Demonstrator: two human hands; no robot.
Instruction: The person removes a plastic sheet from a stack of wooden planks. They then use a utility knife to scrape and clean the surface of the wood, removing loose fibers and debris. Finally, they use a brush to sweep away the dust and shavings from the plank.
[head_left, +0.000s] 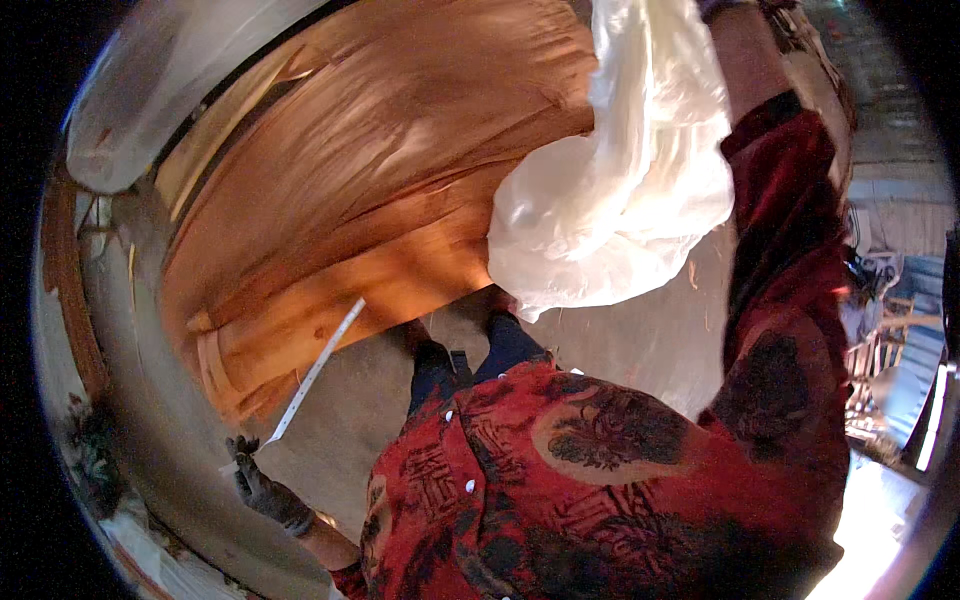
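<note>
My left hand [268, 492], in a dark glove, is low on the left with its fingers closed on a narrow white strip [318, 370]. Small marks run along the strip, which slants up and to the right in front of a large brown sheet [380, 150]. The brown sheet is creased, with a folded lower edge. At the top, my raised right arm [745, 60] reaches up beside a bunched white translucent sheet [620, 200] that hangs down in folds. The fingers of my right hand are cut off by the picture's upper edge, so their grip is hidden.
Grey floor [640, 345] shows around my legs. A pale rounded object [130, 130] lies at the upper left. Bluish panels and cluttered wooden pieces [890, 340] stand at the far right, near bright light.
</note>
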